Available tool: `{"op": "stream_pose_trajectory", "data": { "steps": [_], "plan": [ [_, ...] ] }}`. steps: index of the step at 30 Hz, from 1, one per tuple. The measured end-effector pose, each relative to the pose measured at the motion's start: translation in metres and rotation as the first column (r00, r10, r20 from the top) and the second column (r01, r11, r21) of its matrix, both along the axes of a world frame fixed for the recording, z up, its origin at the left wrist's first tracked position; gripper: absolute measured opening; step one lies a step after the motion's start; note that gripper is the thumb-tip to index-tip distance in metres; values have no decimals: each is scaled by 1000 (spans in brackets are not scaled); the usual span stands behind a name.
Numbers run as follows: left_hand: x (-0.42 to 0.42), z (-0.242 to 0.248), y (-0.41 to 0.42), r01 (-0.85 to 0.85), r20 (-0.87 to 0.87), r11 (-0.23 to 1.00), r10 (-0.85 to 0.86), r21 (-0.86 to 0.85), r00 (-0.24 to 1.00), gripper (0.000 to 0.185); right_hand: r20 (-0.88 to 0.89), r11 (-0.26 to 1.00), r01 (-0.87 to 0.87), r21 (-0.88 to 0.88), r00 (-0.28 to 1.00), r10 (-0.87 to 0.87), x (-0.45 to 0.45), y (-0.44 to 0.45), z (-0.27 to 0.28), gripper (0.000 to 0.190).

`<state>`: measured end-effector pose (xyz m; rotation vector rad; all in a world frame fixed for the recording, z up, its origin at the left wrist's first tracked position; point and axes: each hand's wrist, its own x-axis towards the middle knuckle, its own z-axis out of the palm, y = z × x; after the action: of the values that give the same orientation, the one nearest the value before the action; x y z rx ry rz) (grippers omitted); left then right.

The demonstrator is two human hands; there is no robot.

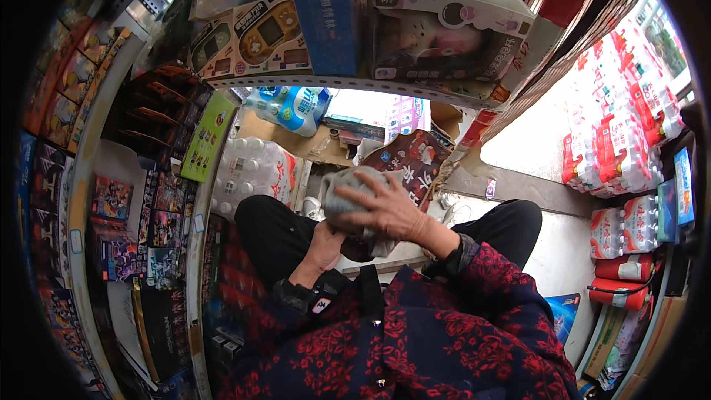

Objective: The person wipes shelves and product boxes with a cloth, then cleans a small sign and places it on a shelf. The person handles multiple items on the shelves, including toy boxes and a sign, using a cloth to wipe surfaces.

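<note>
My right hand (389, 208) lies with spread fingers over a bunched grey-green cloth (341, 189), pressing it around something rounded. What is under the cloth cannot be made out. My left hand (324, 247) is closed just below, gripping a part that my fingers and the cloth hide. Behind my right hand shows a dark brown printed panel (414, 164) with a wavy edge and writing. More dark brown surface appears beneath my hands; whether it belongs to the panel is unclear. Both hands are between my knees.
Boxed toys (444, 39) fill the metal shelf (344, 84) ahead. Packaged goods (114, 197) line the left racks. Shrink-wrapped bottles (250, 172) stand beside my left knee. On the right are more bottle packs (616, 122) and red fire extinguishers (619, 291).
</note>
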<state>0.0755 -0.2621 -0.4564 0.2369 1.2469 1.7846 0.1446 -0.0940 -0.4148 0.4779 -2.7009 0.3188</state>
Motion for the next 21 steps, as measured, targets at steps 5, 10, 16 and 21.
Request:
{"op": "stream_pose_trajectory", "data": {
  "steps": [5, 10, 16, 21],
  "plan": [
    [-7, -2, -4, 44, -117, 993, -32, 106, 993, 38, 56, 969, 179, -171, 984, -172, -14, 29, 3, 55],
    [-5, -1, -4, -17, -133, 991, 35, 135, 990, 34, 75, 806, 438, -398, 891, -447, -18, 79, 0, 53],
    [-4, 3, -6, -37, -552, 988, -51, -147, 832, 27, 310, 498, 726, -474, 667, -677, -8, 102, -31, 50],
    [-1, 10, -1, -137, -815, 938, -195, -317, 546, 29, -46, 597, 602, -531, 683, -729, 11, 68, -28, 53]
  ]
}}
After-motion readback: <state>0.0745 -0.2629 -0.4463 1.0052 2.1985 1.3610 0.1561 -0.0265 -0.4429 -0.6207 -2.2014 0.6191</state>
